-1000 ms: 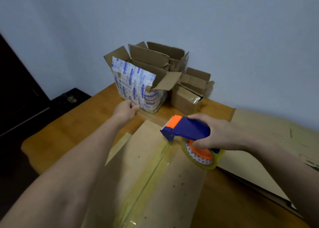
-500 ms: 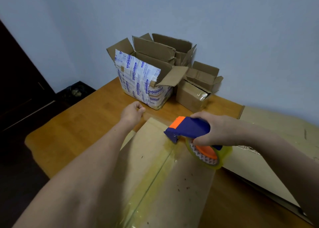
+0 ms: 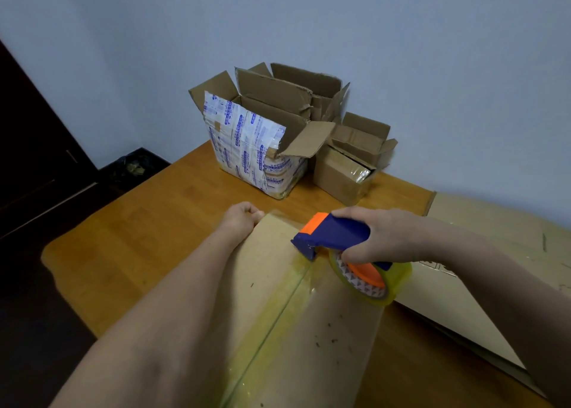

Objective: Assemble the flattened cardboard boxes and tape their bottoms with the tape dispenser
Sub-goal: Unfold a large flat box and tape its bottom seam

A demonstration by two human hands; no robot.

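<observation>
The right grip is closed round the blue handle of the tape dispenser, whose nose touches the centre seam of the cardboard box lying bottom-up on the wooden surface; a yellowish tape strip runs along that seam toward the person; the left grip curls over the box's far corner; flattened cardboard lies just beside it on the right; open boxes stand near the wall.

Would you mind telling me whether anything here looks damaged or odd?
Yes: the open box at the back has torn printed wrapping and a ragged flap, and dark specks dot the cardboard being taped.
</observation>
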